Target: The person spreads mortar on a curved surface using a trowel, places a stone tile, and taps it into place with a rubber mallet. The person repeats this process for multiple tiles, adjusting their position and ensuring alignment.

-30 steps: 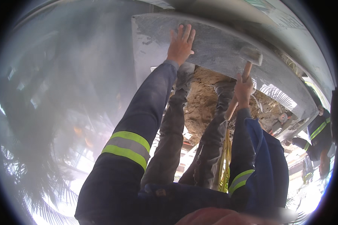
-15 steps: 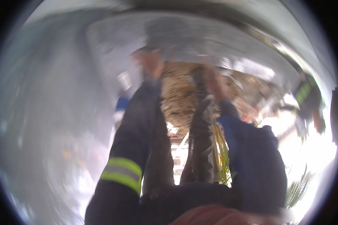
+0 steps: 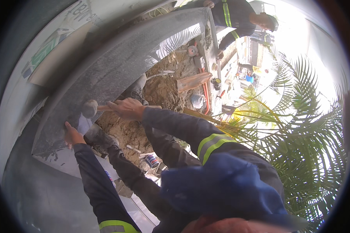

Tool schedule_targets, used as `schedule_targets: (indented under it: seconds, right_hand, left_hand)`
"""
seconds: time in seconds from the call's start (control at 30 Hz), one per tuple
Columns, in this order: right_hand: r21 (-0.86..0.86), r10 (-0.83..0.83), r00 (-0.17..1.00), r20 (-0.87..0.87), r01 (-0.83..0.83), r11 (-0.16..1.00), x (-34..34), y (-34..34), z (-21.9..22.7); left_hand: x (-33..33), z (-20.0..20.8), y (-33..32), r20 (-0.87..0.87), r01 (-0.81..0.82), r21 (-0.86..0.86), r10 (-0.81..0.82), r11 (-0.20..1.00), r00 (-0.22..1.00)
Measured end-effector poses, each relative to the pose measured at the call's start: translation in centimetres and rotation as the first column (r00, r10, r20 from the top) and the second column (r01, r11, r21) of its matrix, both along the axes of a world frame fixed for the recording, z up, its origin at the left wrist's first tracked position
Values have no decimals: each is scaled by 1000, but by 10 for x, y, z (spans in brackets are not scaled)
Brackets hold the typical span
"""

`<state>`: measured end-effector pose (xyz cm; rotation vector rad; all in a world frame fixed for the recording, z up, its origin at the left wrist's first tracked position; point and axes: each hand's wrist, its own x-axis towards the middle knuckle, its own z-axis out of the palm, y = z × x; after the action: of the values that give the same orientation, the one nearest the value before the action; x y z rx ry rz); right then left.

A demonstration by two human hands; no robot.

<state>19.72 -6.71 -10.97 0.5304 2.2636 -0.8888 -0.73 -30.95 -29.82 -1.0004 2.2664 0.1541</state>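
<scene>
Along the left and far side of the scene, a broad grey slab (image 3: 116, 58) stretches from near the person's left hand (image 3: 72, 136) to a co-worker (image 3: 241, 17) in a dark, reflective-striped jacket at the far right. The person's hands are apart but near each other. The left one touches the slab's near edge; whether it grips that edge or merely rests there, one cannot tell. The right hand (image 3: 129, 109) is closed around the wooden handle of a mallet (image 3: 90, 108), whose pale, blunt head is over the slab's near edge, just beyond the left hand; whether it touches the surface is unclear.

Two dusty boots (image 3: 98, 136) stand close to the slab, with loose brown soil (image 3: 122, 134) between and around them. On the ground to the right lie a reddish-brown board (image 3: 193, 81), an orange pipe (image 3: 207, 95) and a pale container (image 3: 197, 101). Nearer, a small printed can (image 3: 151, 160) sits by the person's legs. Blue cloth (image 3: 221, 190) hangs in the near foreground, and green palm fronds (image 3: 299, 139) fill the right.
</scene>
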Motion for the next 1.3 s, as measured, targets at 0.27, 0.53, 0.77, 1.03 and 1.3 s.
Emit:
schedule_targets:
  seconds: [0.27, 0.53, 0.77, 1.03, 1.3]
  right_hand:
    - [-11, 122, 992, 24, -121, 993, 6, 22, -40]
    - [118, 113, 991, -77, -103, 988, -7, 11, -51]
    - [76, 118, 992, -33, -115, 990, -8, 4, -61]
    - [30, 100, 995, -27, -99, 995, -3, 4, -60]
    - [67, 269, 963, 25, -270, 961, 6, 13, -59]
  left_hand:
    - [6, -7, -6, 7, 264, 10, -264, 964, 964]
    - [5, 45, 17, -11, 312, 34, -312, 950, 950]
    - [-11, 29, 25, -66, -184, 33, 186, 982, 980]
    - [-15, 21, 36, 36, -190, -26, 191, 981, 981]
    - [-3, 3, 7, 273, 197, -8, -188, 980, 944]
